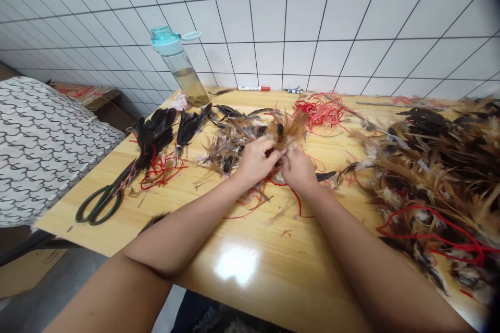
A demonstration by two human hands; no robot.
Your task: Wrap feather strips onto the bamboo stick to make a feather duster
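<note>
My left hand (258,158) and my right hand (300,170) meet over the middle of the table. Both are closed at the base of a bunch of brown feathers (292,130), whose tips fan upward and away from me. A red string (299,202) trails below my right hand; whether its end is between my fingers is hidden. Just left of my left hand lies a loose pile of grey-brown feathers (228,145). A single dark feather (326,175) lies beside my right wrist.
Scissors (102,205) lie at left beside black feathers (156,132) and red string (164,169). A water bottle (182,70), a red marker (253,88) and tangled red string (320,110) are near the tiled wall (269,15). A large feather heap (433,166) covers the right side.
</note>
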